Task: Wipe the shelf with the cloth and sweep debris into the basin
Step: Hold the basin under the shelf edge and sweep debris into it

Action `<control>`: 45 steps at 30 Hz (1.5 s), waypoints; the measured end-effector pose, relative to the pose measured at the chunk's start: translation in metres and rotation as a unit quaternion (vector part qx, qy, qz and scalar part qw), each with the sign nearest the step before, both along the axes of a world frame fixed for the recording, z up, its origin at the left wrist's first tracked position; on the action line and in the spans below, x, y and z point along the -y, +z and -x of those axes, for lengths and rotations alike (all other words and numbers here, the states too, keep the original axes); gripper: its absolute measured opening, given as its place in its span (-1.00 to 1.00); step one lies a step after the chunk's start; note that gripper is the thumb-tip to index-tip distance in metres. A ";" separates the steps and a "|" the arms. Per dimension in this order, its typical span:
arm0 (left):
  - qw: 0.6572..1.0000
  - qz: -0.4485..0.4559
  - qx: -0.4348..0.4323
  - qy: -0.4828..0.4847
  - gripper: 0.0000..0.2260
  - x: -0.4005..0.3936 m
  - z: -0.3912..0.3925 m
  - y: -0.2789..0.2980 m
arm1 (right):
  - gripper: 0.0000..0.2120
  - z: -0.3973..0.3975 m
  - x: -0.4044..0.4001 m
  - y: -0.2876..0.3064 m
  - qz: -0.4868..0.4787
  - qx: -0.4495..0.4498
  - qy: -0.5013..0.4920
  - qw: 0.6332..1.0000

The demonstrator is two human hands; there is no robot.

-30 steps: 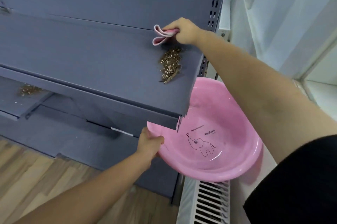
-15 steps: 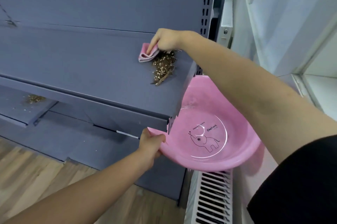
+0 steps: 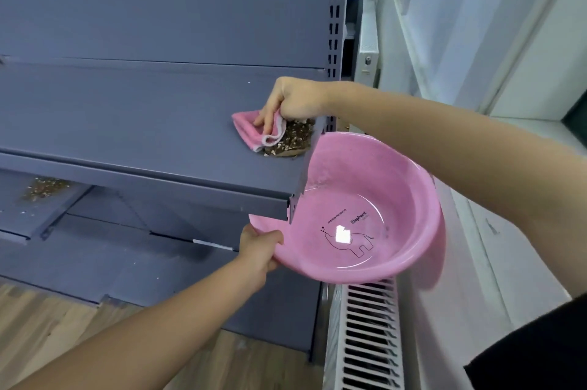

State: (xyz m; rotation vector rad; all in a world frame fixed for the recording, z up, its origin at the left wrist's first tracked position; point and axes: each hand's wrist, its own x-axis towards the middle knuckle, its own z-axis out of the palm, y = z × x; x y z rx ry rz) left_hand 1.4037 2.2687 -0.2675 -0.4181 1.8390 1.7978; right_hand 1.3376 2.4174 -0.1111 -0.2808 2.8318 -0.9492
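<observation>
the right hand [image 3: 293, 100], pinching the pink cloth [image 3: 254, 130], has dragged the debris [image 3: 292, 140] to the shelf [image 3: 143, 123] end since a second ago, so it should tip into the basin [image 3: 422, 199] gripped just below by the left hand [image 3: 259, 246].

The right hand [image 3: 293, 100] reaches in from the right on a nearly straight bare arm, knuckles up, fingers [image 3: 268, 121] curled down and pinching a pink cloth [image 3: 251, 129]. The left hand [image 3: 259, 246], nearer and lower, comes from the lower left, thumb clamped over a pink basin's rim [image 3: 438, 215].
</observation>
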 end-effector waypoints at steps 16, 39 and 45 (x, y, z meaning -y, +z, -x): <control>0.999 0.029 0.023 -0.015 -0.69 0.003 0.003 0.008 | -0.47 -0.039 -0.042 0.014 -0.029 0.064 -0.013 0.997; 0.999 0.022 0.026 0.005 -0.76 0.006 -0.002 0.011 | -0.50 0.022 0.007 0.007 -0.082 -0.020 -0.109 0.990; 1.000 0.016 0.025 0.003 -0.75 0.006 -0.003 0.013 | -0.49 -0.026 0.007 0.006 -0.066 0.015 -0.016 0.998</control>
